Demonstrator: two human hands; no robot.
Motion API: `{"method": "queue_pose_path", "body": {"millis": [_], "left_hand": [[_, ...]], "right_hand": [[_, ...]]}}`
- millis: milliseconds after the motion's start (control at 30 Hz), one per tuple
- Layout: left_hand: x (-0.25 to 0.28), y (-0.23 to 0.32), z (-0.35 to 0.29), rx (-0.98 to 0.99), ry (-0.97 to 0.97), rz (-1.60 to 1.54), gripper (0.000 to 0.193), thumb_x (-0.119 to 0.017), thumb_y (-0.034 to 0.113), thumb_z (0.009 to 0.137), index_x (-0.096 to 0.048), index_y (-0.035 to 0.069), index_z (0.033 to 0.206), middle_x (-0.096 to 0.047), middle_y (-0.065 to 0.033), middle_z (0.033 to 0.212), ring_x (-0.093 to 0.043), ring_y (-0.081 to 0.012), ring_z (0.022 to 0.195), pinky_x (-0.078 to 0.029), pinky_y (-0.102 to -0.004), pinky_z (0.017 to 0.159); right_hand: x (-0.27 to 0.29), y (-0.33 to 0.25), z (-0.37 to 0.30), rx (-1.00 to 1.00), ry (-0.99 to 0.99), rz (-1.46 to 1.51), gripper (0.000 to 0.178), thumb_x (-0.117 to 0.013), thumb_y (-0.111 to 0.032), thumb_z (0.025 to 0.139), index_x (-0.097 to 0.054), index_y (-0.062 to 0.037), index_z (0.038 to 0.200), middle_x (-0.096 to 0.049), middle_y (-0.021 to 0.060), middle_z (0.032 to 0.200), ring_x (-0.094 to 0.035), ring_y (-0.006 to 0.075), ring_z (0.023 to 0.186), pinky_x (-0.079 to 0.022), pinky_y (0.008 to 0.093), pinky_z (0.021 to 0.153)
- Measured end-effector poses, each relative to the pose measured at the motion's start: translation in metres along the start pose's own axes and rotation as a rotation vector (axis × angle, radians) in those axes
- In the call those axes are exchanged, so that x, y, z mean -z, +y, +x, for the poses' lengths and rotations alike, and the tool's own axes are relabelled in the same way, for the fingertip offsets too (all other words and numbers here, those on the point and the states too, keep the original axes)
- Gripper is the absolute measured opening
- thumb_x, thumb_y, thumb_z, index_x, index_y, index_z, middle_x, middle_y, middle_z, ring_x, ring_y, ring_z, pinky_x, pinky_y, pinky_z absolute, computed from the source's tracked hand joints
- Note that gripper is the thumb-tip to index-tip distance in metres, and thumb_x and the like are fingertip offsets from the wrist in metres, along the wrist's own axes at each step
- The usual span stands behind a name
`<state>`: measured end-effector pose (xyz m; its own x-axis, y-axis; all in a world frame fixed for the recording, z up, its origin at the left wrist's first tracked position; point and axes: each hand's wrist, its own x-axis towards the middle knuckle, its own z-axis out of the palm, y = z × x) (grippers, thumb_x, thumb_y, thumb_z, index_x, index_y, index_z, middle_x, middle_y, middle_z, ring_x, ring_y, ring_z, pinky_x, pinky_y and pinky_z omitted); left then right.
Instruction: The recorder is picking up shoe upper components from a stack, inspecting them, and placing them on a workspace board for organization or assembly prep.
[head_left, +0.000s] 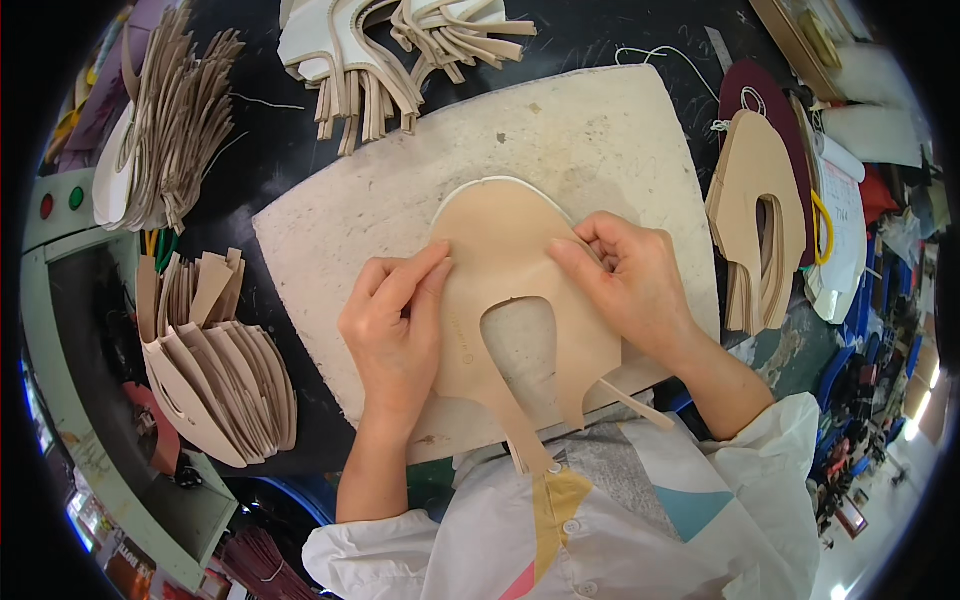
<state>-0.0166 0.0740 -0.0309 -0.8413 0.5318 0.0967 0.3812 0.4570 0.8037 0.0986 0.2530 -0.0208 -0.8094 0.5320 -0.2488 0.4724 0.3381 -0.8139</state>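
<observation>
Board, pale and scuffed, is spreading across mid-frame; beige arched piece with a U-shaped opening is lying over it at centre; white-and-beige bundle is spilling strips at upper centre; fanned bundle is lying at upper left; beige stack is sitting at lower left; tan stack is lying at upper right; right hand is pinching the piece's right edge; left hand is pinching its left edge; red button and green button are showing at far left
</observation>
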Motion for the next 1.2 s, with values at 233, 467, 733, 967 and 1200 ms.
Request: {"method": "queue_pose_path", "body": {"millis": [233, 467, 733, 967, 1200], "left_hand": [[-0.001, 0.003, 0.001, 0.003, -0.023, 0.058, 0.016, -0.072, 0.0, 0.082, -0.075, 0.002, 0.098, -0.059, -0.007, 0.074, -0.052, -0.0118, 0.064, -0.041, -0.0241, 0.057], [0.0, 0.013, 0.012, -0.665, -0.202, 0.511, 0.033, -0.062, 0.005, 0.073, -0.067, 0.003, 0.106, -0.061, -0.0099, 0.121, -0.059, -0.027, 0.11, -0.05, -0.0383, 0.087], [-0.004, 0.012, 0.008, -0.634, -0.331, 0.459, 0.036, -0.059, 0.004, 0.076, -0.065, 0.001, 0.112, -0.06, -0.0089, 0.128, -0.055, -0.0287, 0.12, -0.046, -0.0406, 0.094], [-0.021, 0.031, 0.003, -0.693, -0.598, 0.322, 0.042, -0.06, 0.004, 0.082, -0.066, 0.011, 0.122, -0.059, -0.0042, 0.134, -0.049, -0.0253, 0.132, -0.037, -0.0454, 0.108], [0.023, 0.019, 0.006, -0.398, -0.333, 0.603, 0.041, -0.07, 0.008, 0.08, -0.064, 0.005, 0.12, -0.063, -0.011, 0.116, -0.06, -0.0285, 0.103, -0.051, -0.0375, 0.082]], "right_hand": [[0.001, -0.006, 0.002, -0.045, -0.009, -0.068, 0.024, -0.07, -0.02, 0.086, -0.063, 0.002, 0.081, -0.06, 0.0152, 0.061, -0.057, 0.0251, 0.048, -0.044, 0.034, 0.049], [0.01, -0.009, 0.007, -0.022, -0.135, 0.033, 0.018, -0.069, -0.017, 0.086, -0.063, -0.0005, 0.091, -0.063, 0.0112, 0.064, -0.061, 0.0184, 0.053, -0.047, 0.0287, 0.05], [0.025, 0.016, -0.042, -0.291, -0.182, 0.318, 0.011, -0.07, -0.012, 0.085, -0.066, -0.0026, 0.09, -0.065, 0.0023, 0.068, -0.061, 0.0077, 0.057, -0.048, 0.022, 0.051], [0.018, 0.013, -0.038, -0.117, -0.113, 0.007, 0.011, -0.07, -0.011, 0.082, -0.066, -0.0009, 0.084, -0.062, 0.0047, 0.063, -0.06, 0.009, 0.056, -0.048, 0.0264, 0.054], [0.082, 0.018, 0.014, 0.218, 0.555, 0.152, 0.013, -0.065, -0.015, 0.093, -0.066, -0.0053, 0.102, -0.062, -0.0024, 0.079, -0.059, 0.0056, 0.076, -0.046, 0.021, 0.063]]}}
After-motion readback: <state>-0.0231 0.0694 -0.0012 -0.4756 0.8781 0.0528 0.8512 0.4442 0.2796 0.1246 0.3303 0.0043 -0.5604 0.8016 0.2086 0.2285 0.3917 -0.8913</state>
